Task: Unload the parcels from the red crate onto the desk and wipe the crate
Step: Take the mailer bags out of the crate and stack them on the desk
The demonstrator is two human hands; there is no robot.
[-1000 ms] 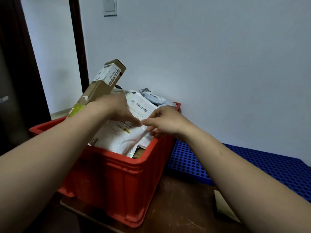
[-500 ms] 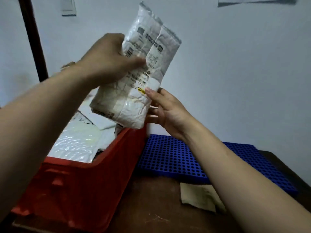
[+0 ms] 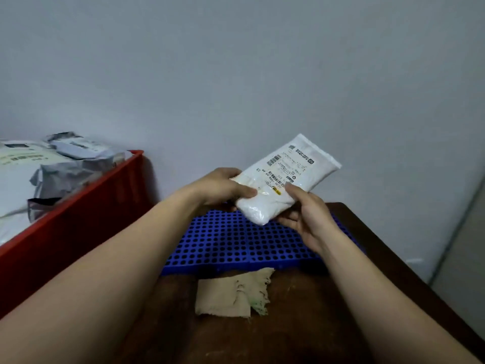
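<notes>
While the thumb of the left hand (image 3: 223, 187) presses on top and its fingers curl below, the right hand (image 3: 307, 214) pinches the same white plastic mailer parcel (image 3: 286, 177) from the other side, so 2 hands grip it in the air above the blue perforated plastic mat (image 3: 236, 243). This mat lies on the dark brown wooden desk (image 3: 301, 324), behind a beige frayed cloth (image 3: 231, 295). At left stands the red plastic crate (image 3: 78, 219), with grey and white parcels (image 3: 65, 166) inside.
</notes>
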